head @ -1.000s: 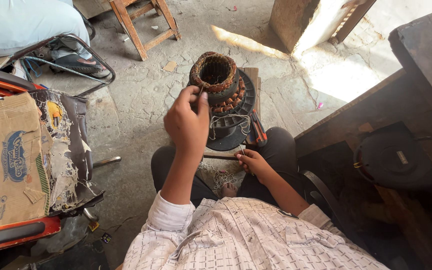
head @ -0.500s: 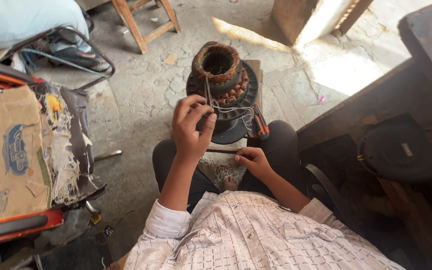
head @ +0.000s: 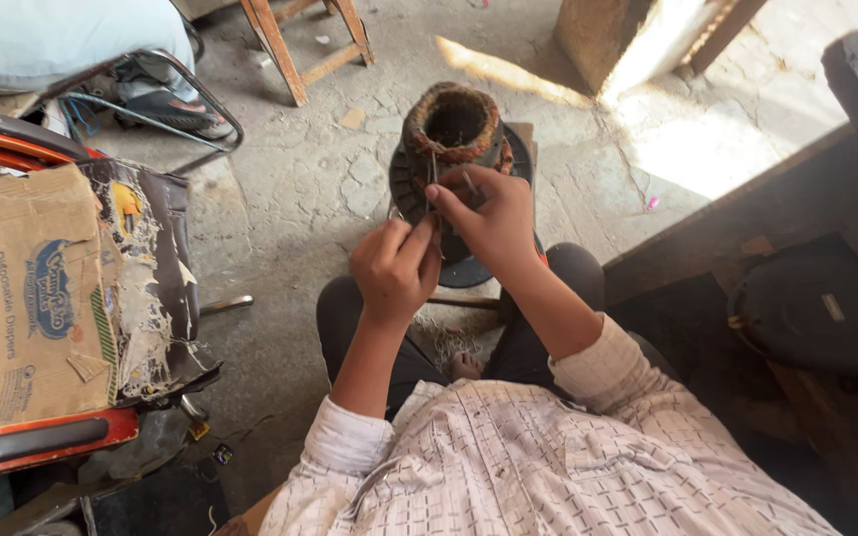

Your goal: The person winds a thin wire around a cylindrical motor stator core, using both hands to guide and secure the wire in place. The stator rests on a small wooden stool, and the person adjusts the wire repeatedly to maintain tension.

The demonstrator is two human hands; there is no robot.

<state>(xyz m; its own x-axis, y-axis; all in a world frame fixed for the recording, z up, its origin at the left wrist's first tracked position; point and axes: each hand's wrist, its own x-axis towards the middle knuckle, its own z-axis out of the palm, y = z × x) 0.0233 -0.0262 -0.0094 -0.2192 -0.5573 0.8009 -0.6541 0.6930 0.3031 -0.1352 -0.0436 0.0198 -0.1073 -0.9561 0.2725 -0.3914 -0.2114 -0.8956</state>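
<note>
Under me is a cracked concrete floor point(head: 300, 199), sunlit at the upper right. A torn cardboard box point(head: 22, 298) crowds my left, a dark wooden bench point(head: 747, 228) my right, and a wooden stool point(head: 300, 50) stands ahead; the bare floor between them is the only free room. The motor stator point(head: 454, 129) stands upright just beyond my knees. My left hand point(head: 394, 268) and right hand point(head: 489, 223) meet at its near side, fingers narrowly pinched on thin wire point(head: 433, 179).

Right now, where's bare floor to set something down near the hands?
Free: concrete floor between cardboard box and motor stator; sunlit floor beyond the stator. Crowded: left hand and right hand at the stator, over the lap.
</note>
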